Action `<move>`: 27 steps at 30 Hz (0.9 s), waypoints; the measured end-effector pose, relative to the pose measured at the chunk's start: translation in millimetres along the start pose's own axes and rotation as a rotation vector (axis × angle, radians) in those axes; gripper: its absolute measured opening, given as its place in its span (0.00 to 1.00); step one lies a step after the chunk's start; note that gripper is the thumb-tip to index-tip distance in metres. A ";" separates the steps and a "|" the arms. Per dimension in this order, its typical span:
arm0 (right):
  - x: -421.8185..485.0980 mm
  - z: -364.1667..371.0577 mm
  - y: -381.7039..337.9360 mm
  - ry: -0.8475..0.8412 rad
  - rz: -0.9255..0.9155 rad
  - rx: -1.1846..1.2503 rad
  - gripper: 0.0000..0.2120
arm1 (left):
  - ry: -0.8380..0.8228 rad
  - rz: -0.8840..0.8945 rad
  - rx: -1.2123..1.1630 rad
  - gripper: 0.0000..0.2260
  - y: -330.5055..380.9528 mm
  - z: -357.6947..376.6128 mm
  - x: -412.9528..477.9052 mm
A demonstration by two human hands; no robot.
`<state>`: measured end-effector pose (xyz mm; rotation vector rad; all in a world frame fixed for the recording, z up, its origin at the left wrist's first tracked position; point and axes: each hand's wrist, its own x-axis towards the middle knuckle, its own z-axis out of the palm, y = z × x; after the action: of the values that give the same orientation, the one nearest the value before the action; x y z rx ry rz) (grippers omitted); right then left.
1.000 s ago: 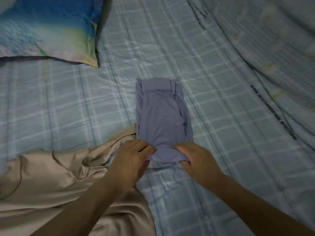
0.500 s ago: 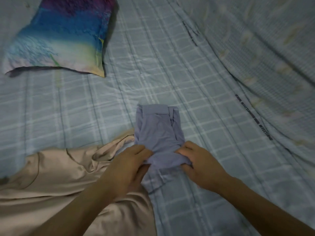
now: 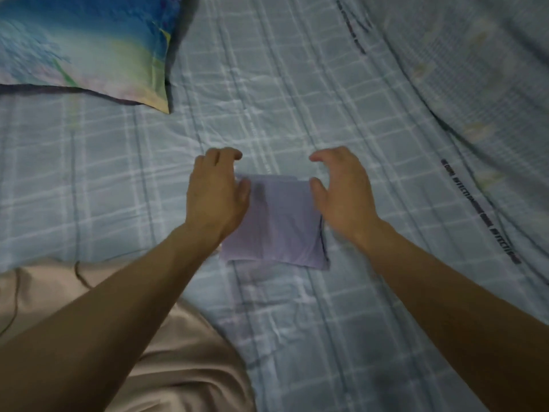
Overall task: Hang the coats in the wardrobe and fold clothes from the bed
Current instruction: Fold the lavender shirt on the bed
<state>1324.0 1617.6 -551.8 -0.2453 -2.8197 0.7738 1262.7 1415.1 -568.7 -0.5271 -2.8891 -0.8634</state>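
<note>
Garment: a lavender folded garment (image 3: 279, 227) lies as a compact, roughly square packet on the blue checked bed sheet (image 3: 267, 99), near the middle of the view; its kind cannot be told now that it is folded.
Left hand: the left hand (image 3: 217, 194) lies over the packet's left edge, fingers loosely arched and thumb against the cloth. Nothing is pinched, though I cannot tell whether the palm presses down.
Right hand: the right hand (image 3: 344, 191) sits at the packet's right edge, fingers curved and spread, thumb by the upper right corner, with no cloth held between them.
Hands together: apart, one at each side of the packet, bracketing it.
Step in hand: judging by the neat packet and the unclenched fingers, the last fold of this piece looks finished and the hands are squaring or letting go of it.
Other clothes: a beige garment (image 3: 184, 367) lies crumpled at the lower left under the left forearm, unfolded and clear of the packet.
Surroundings: a colourful pillow (image 3: 83, 46) at the upper left; a checked quilt (image 3: 475, 69) rumpled along the right.
Next move: probably to leave or set aside the packet without disturbing its layers, then draw the beige garment onto open sheet and spread it flat.
Coats and wardrobe: not in view.
</note>
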 end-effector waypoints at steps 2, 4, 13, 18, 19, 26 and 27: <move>-14.6 14.4 -0.5 -0.093 -0.073 -0.023 0.16 | -0.046 0.160 0.045 0.14 3.3 7.3 -15.0; -32.7 32.9 3.2 -0.256 -0.137 -0.076 0.21 | -0.175 0.323 0.121 0.17 3.2 18.4 -34.1; -51.7 93.7 46.5 -0.364 -0.189 -0.236 0.33 | -0.478 0.316 0.356 0.34 -37.7 62.1 -37.8; -47.3 108.7 61.7 -0.349 -0.179 -0.242 0.32 | -0.526 0.296 0.418 0.35 -46.6 78.6 -31.9; -46.3 109.2 62.1 -0.355 -0.182 -0.234 0.32 | -0.535 0.292 0.437 0.35 -47.4 79.3 -30.2; -49.2 83.2 49.2 -0.381 -0.192 -0.178 0.33 | -0.384 0.323 0.371 0.35 -22.7 49.3 -42.7; -54.0 78.4 45.9 -0.341 -0.209 -0.133 0.31 | -0.349 0.361 0.335 0.32 -23.9 45.5 -49.9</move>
<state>1361.9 1607.1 -649.8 0.1780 -3.1513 0.6346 1302.1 1406.2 -627.8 -1.2090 -2.9865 -0.2486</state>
